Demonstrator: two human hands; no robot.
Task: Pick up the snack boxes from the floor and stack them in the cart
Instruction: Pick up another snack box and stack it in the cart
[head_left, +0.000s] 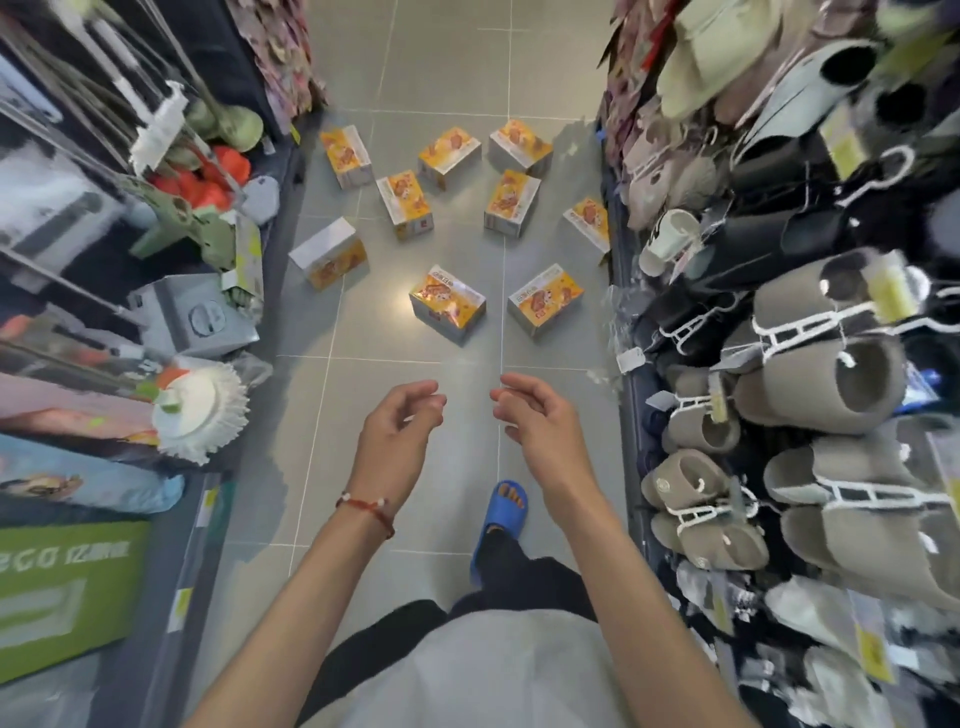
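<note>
Several yellow and orange snack boxes lie scattered on the grey tiled floor (457, 249) of a shop aisle. The two nearest are one at centre (448, 307) and one to its right (545, 299); another lies at the left with its white side up (330, 253). My left hand (397, 434) and my right hand (537, 415) hover side by side short of the nearest boxes, fingers loosely curled, holding nothing. A red string bracelet sits on my left wrist. No cart is in view.
Shelves line both sides of the narrow aisle. Mop heads (200, 410) and cleaning goods stick out on the left. Hanging slippers (831, 364) crowd the right. My foot in a blue slipper (501, 519) stands on the floor below my hands.
</note>
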